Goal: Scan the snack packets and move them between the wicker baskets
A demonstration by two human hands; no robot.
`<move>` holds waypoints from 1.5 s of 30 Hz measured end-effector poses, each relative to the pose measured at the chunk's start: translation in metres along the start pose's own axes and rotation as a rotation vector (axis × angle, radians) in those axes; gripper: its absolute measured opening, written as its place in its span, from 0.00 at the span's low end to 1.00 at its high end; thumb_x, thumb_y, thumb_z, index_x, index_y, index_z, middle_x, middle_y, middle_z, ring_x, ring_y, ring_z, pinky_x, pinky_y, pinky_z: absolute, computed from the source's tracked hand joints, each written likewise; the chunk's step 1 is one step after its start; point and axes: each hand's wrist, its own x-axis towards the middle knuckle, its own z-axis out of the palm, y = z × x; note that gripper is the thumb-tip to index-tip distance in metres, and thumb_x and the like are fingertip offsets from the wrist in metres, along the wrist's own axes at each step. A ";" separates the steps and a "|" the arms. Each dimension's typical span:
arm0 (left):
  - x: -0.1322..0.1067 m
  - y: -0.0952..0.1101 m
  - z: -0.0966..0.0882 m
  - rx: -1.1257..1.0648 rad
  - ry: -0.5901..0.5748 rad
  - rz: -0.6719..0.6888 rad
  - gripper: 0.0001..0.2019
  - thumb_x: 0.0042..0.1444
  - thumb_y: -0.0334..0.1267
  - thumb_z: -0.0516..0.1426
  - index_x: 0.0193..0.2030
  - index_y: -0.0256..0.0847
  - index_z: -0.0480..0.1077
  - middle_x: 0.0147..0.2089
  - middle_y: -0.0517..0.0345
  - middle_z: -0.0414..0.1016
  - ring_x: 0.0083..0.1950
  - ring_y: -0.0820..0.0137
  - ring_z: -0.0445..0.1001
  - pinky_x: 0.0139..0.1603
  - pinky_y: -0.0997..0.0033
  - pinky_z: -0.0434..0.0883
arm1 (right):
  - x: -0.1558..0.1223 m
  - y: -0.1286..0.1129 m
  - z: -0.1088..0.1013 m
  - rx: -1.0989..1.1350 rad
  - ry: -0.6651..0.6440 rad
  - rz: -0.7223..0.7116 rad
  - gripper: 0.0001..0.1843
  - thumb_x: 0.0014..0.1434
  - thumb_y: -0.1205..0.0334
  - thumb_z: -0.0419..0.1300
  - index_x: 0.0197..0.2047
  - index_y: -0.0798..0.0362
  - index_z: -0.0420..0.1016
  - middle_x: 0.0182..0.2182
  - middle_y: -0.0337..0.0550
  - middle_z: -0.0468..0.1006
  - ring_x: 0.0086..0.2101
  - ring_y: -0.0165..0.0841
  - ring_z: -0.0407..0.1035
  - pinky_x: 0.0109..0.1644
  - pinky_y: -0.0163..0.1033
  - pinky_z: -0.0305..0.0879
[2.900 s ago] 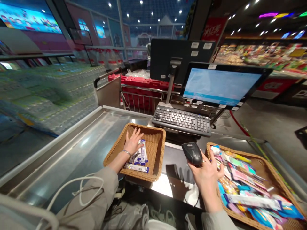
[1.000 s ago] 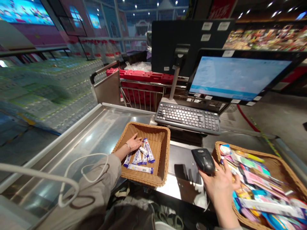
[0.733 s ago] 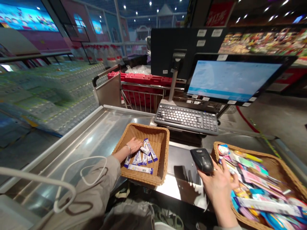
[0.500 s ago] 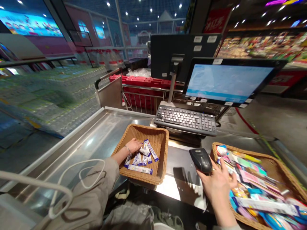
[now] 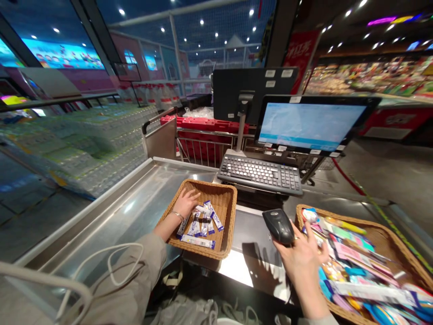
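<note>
**Your steel counter and what sits on it**

In front of you runs a brushed stainless-steel checkout counter (image 5: 135,198). It has a raised lip along its left side, and its bare left half catches glare from the ceiling lights. Just right of that bare stretch sits a small square tan wicker basket (image 5: 230,216), with its near corner at the counter's front edge. A dark flat rectangular panel (image 5: 246,225) lies flush in the steel just beside it. Right of the panel sits a larger tan wicker basket (image 5: 389,246), which runs out of view at the lower right. Behind the panel, a black keyboard (image 5: 260,174) rests tilted on a dark raised stand.
</note>
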 end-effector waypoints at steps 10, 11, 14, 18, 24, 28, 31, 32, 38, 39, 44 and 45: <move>0.012 0.051 -0.044 -0.047 0.190 -0.237 0.08 0.54 0.39 0.66 0.41 0.55 0.81 0.67 0.62 0.68 0.74 0.48 0.53 0.71 0.25 0.38 | -0.001 -0.002 -0.009 -0.008 0.077 -0.088 0.17 0.58 0.48 0.53 0.39 0.47 0.79 0.50 0.47 0.80 0.63 0.52 0.59 0.65 0.68 0.40; 0.015 0.057 -0.047 -0.052 0.204 -0.239 0.08 0.54 0.39 0.66 0.41 0.55 0.81 0.68 0.63 0.67 0.75 0.48 0.52 0.71 0.24 0.37 | -0.001 -0.002 -0.010 -0.016 0.082 -0.089 0.16 0.57 0.49 0.54 0.39 0.47 0.79 0.50 0.47 0.80 0.63 0.52 0.59 0.65 0.68 0.39; 0.023 0.076 -0.052 -0.076 0.238 -0.239 0.08 0.55 0.39 0.65 0.42 0.56 0.81 0.68 0.63 0.66 0.75 0.48 0.50 0.70 0.23 0.37 | -0.002 -0.005 -0.013 -0.034 0.075 -0.089 0.12 0.55 0.51 0.57 0.35 0.47 0.80 0.52 0.45 0.80 0.63 0.52 0.58 0.65 0.68 0.39; 0.033 0.100 -0.055 -0.124 0.268 -0.225 0.07 0.56 0.40 0.64 0.41 0.56 0.81 0.68 0.62 0.67 0.75 0.48 0.51 0.70 0.23 0.36 | -0.005 -0.007 -0.017 -0.037 0.051 -0.101 0.08 0.52 0.54 0.61 0.31 0.47 0.79 0.53 0.43 0.79 0.64 0.53 0.57 0.65 0.68 0.38; 0.048 0.131 -0.059 -0.205 0.312 -0.196 0.06 0.53 0.41 0.67 0.39 0.55 0.81 0.67 0.63 0.67 0.75 0.49 0.51 0.70 0.24 0.34 | -0.007 -0.013 -0.029 -0.050 0.027 -0.125 0.08 0.50 0.58 0.62 0.35 0.46 0.80 0.54 0.41 0.78 0.65 0.53 0.55 0.65 0.68 0.38; 0.055 0.147 -0.058 -0.233 0.320 -0.173 0.04 0.54 0.42 0.66 0.38 0.54 0.81 0.67 0.63 0.67 0.76 0.48 0.49 0.70 0.23 0.34 | -0.007 -0.017 -0.037 -0.062 -0.002 -0.128 0.06 0.49 0.60 0.62 0.32 0.46 0.79 0.55 0.42 0.78 0.64 0.54 0.56 0.65 0.69 0.37; 0.058 0.156 -0.056 -0.247 0.328 -0.136 0.04 0.56 0.43 0.65 0.38 0.55 0.81 0.68 0.63 0.66 0.76 0.47 0.49 0.69 0.22 0.33 | -0.007 -0.020 -0.042 -0.060 -0.024 -0.114 0.07 0.49 0.61 0.61 0.32 0.46 0.79 0.56 0.41 0.77 0.65 0.54 0.55 0.66 0.68 0.37; 0.059 0.159 -0.055 -0.251 0.335 -0.123 0.04 0.56 0.43 0.65 0.39 0.55 0.81 0.68 0.63 0.66 0.76 0.47 0.49 0.69 0.22 0.32 | -0.007 -0.020 -0.043 -0.058 -0.029 -0.111 0.07 0.48 0.61 0.61 0.32 0.46 0.79 0.56 0.40 0.77 0.65 0.54 0.55 0.66 0.68 0.36; 0.063 0.169 -0.054 -0.279 0.366 -0.089 0.05 0.57 0.42 0.64 0.39 0.54 0.81 0.67 0.62 0.68 0.75 0.46 0.51 0.69 0.22 0.34 | -0.008 -0.020 -0.047 -0.040 -0.050 -0.107 0.06 0.49 0.61 0.62 0.33 0.46 0.79 0.55 0.40 0.78 0.65 0.54 0.55 0.66 0.68 0.35; 0.064 0.170 -0.054 -0.280 0.367 -0.088 0.04 0.57 0.42 0.64 0.39 0.55 0.81 0.67 0.62 0.68 0.75 0.47 0.50 0.69 0.22 0.34 | -0.008 -0.019 -0.047 -0.039 -0.054 -0.106 0.07 0.49 0.61 0.62 0.33 0.46 0.79 0.55 0.40 0.77 0.65 0.53 0.55 0.66 0.68 0.35; 0.065 0.175 -0.055 -0.299 0.376 -0.085 0.04 0.57 0.42 0.64 0.38 0.55 0.81 0.67 0.63 0.68 0.75 0.46 0.50 0.69 0.22 0.35 | -0.009 -0.017 -0.050 -0.038 -0.050 -0.130 0.09 0.50 0.62 0.62 0.35 0.46 0.80 0.55 0.42 0.77 0.65 0.54 0.55 0.66 0.68 0.33; 0.065 0.175 -0.056 -0.306 0.378 -0.084 0.04 0.57 0.42 0.64 0.38 0.54 0.81 0.67 0.62 0.69 0.75 0.46 0.51 0.69 0.22 0.35 | -0.009 -0.017 -0.050 -0.035 -0.042 -0.134 0.09 0.49 0.62 0.62 0.36 0.46 0.80 0.54 0.42 0.78 0.65 0.53 0.55 0.67 0.68 0.32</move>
